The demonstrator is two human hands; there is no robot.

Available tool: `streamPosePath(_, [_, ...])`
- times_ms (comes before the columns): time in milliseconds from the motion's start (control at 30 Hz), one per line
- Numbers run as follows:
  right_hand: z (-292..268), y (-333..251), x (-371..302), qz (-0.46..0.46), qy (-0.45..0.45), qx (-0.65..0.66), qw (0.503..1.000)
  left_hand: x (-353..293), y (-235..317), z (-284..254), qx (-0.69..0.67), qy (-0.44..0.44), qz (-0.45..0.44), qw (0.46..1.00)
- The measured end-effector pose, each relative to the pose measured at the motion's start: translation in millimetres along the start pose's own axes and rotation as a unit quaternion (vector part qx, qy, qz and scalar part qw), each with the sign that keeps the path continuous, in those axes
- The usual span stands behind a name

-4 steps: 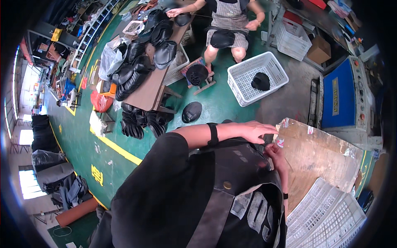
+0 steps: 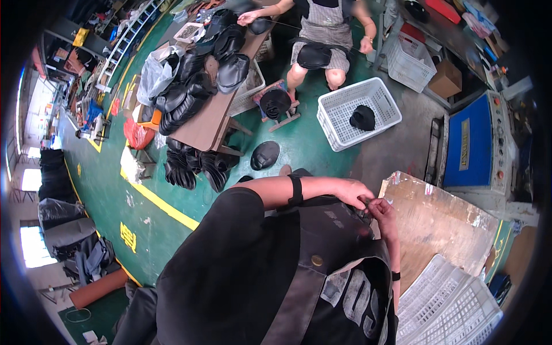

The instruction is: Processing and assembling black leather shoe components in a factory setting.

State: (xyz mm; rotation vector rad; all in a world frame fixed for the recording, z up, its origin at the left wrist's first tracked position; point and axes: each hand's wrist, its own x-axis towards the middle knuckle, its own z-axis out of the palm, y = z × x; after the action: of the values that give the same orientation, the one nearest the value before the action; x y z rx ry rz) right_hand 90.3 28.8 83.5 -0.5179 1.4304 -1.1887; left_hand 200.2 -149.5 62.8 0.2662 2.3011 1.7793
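My left hand (image 2: 352, 192) reaches across my front, and its fingertips are closed together beside a wooden board (image 2: 434, 221). Right against them, the bent fingers of my right hand (image 2: 383, 215) are pinched. The fingertips of both hands meet around something small and dark that I cannot make out. Just below lies my dark apron (image 2: 333, 224). Black bands circle both my wrists.
Ahead, a co-worker (image 2: 328, 34) sits holding a thread, a white crate (image 2: 359, 138) in front. Black moulded pieces (image 2: 184, 98) cover a brown table (image 2: 201, 129). A blue machine (image 2: 468, 144) stands right; white crates (image 2: 448, 305) lie near right; a black piece (image 2: 265, 155) rests on the floor.
My left hand's fingers, stretched out before, have drawn down and closed beside my right fingertips. The co-worker's hand at the right has moved lower and outward, stretching a thread.
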Motion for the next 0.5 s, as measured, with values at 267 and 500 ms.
streamPosePath(267, [1.9, -11.4, 17.6, 0.079, 0.004, -0.08, 0.994, -66.8, -32.1, -49.5, -0.217, 0.183, -0.16, 0.946])
streamPosePath(500, [23.8, -50.8, 51.4, 0.021, 0.016, -0.06, 0.998, -158.8, -76.4, -94.6, -0.343, 0.475, -0.223, 0.779])
